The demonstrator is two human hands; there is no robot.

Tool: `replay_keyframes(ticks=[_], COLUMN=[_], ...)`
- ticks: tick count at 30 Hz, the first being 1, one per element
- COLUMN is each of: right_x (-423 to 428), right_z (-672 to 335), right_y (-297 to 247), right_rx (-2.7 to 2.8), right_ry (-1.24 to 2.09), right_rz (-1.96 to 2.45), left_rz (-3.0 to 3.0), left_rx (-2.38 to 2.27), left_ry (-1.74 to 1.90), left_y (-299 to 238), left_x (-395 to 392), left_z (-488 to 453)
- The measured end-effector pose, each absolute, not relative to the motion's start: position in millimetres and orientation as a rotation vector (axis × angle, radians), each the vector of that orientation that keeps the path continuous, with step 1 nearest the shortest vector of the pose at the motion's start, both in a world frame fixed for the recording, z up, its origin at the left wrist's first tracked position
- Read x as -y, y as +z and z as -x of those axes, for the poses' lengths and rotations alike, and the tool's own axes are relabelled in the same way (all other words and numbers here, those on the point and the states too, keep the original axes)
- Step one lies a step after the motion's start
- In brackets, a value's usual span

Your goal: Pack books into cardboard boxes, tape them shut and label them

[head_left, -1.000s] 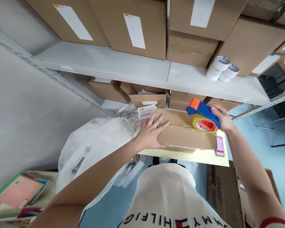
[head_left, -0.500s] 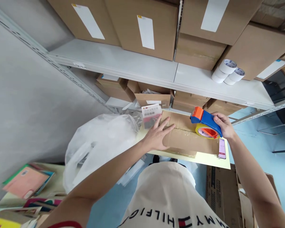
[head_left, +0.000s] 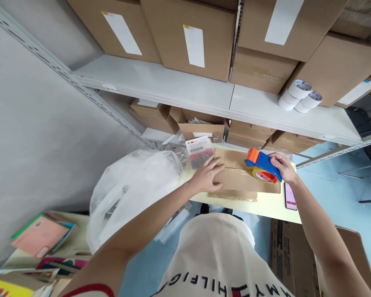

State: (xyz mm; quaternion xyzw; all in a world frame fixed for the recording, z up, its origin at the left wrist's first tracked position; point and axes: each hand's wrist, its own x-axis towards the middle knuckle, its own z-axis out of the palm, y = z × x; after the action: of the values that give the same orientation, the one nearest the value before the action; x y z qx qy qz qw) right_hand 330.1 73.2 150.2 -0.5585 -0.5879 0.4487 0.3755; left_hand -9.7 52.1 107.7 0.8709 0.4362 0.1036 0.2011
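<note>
A flat brown cardboard box [head_left: 238, 179] lies on a pale yellow table [head_left: 266, 206]. My left hand [head_left: 208, 175] rests flat on the box's left end, fingers spread. My right hand [head_left: 281, 167] grips the handle of a blue and orange tape dispenser [head_left: 261, 165] with a yellow roll, pressed on the box's right part. Clear tape shows along the box's near edge.
A small packet with a red and white label [head_left: 199, 150] lies by the box's far left corner. A phone [head_left: 289, 196] lies on the table at right. A big clear plastic bag [head_left: 132, 185] sits left. Shelves hold cardboard boxes [head_left: 185, 33] and white tape rolls [head_left: 298, 95].
My right hand has drawn the tape dispenser leftward along the box top. My left hand stays on the box's left end. The view has shifted slightly.
</note>
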Motion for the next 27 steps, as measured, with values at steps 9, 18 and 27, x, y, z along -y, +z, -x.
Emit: replay_keyframes(ticks=[9, 18, 27], right_x=[-130.7, -138.0, -135.2], right_z=[-332.5, -345.0, -346.1], right_y=[162.7, 154.6, 153.4], right_rx=[1.678, 1.67, 1.724], right_ry=[1.313, 1.359, 1.311], right_rz=[1.421, 1.382, 1.336], left_rz=[-2.187, -0.595, -0.246], left_rx=[-1.494, -0.823, -0.709], left_ry=[0.543, 0.812, 0.687], left_y=[107.3, 130.6, 129.4], left_x=[-76.6, -95.1, -98.2], left_z=[-18.9, -85.4, -99.8])
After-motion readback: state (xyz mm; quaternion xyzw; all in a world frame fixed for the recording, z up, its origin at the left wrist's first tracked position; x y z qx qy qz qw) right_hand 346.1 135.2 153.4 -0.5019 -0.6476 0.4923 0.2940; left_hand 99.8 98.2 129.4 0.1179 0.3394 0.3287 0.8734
